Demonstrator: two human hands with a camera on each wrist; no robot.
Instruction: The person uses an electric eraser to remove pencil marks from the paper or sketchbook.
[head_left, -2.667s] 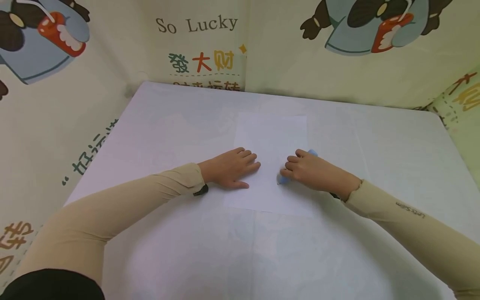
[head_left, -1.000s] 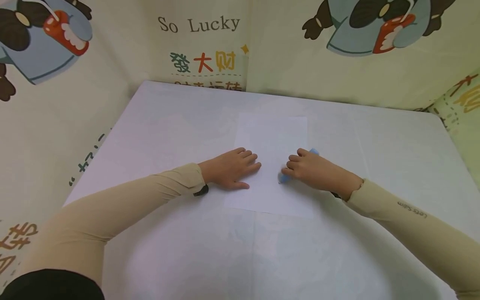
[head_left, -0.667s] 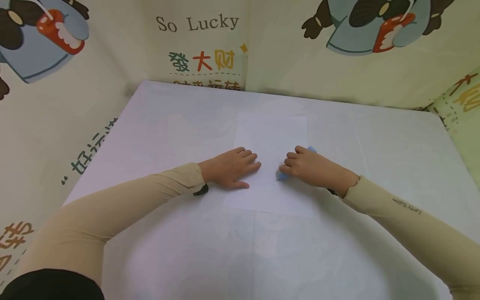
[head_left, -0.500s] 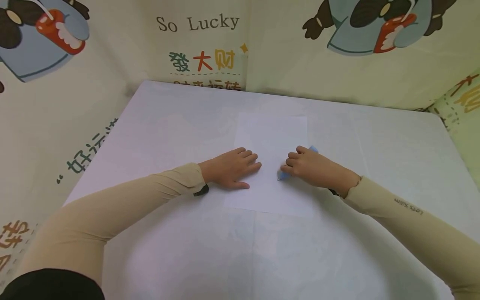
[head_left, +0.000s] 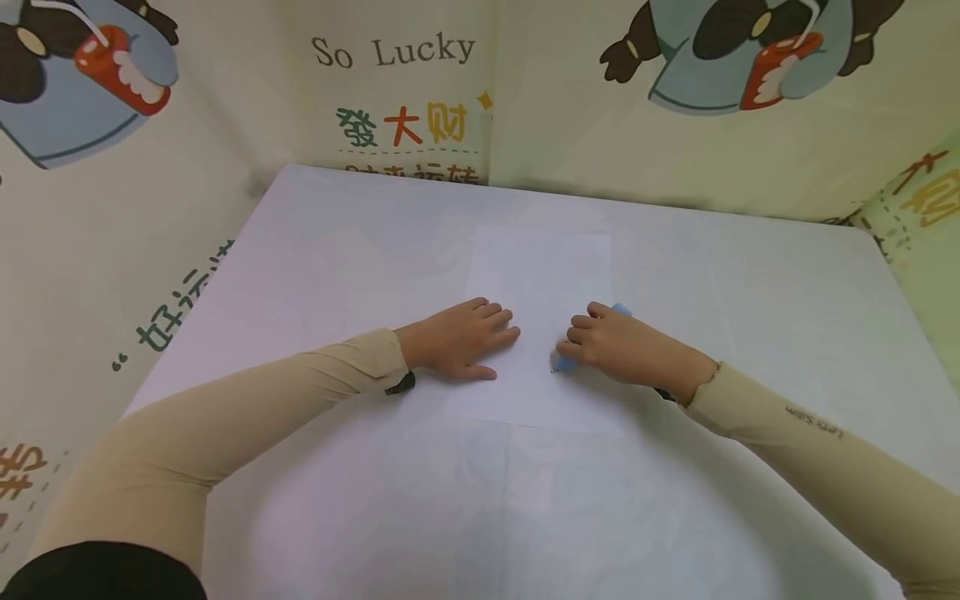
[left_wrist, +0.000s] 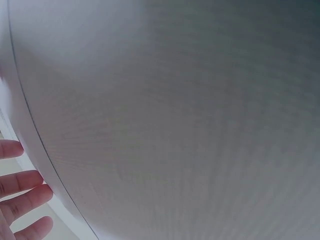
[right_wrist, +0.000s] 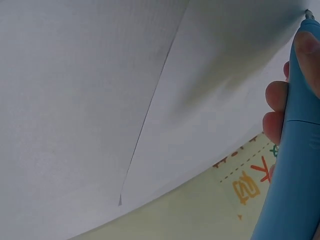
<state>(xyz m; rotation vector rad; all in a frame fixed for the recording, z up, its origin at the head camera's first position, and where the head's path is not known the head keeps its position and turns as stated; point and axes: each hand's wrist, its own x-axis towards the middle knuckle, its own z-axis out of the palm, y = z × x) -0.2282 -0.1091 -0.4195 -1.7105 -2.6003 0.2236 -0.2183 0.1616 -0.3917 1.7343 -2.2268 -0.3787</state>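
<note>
A white sheet of paper (head_left: 543, 262) lies on the white-covered table, almost the same colour as it. My left hand (head_left: 459, 340) rests palm down on the left part of the sheet, its fingers spread. My right hand (head_left: 630, 346) grips a thick blue pen (right_wrist: 295, 165) with a metal tip, thumb on one side and fingers on the other. The tip points down at the sheet, right of my left fingers. In the right wrist view it appears to touch the paper. No mark shows clearly on the sheet. Part of the left fingers (left_wrist: 22, 180) shows in the left wrist view.
The white table (head_left: 360, 517) reaches to a cream printed cloth wall (head_left: 555, 125) at the back, with more cloth on both sides. A dark rounded thing (head_left: 105, 571) sits at the lower left edge of the head view.
My right hand and the pen shift slightly, a little away from me and then back toward me on the sheet. The left hand stays in place.
</note>
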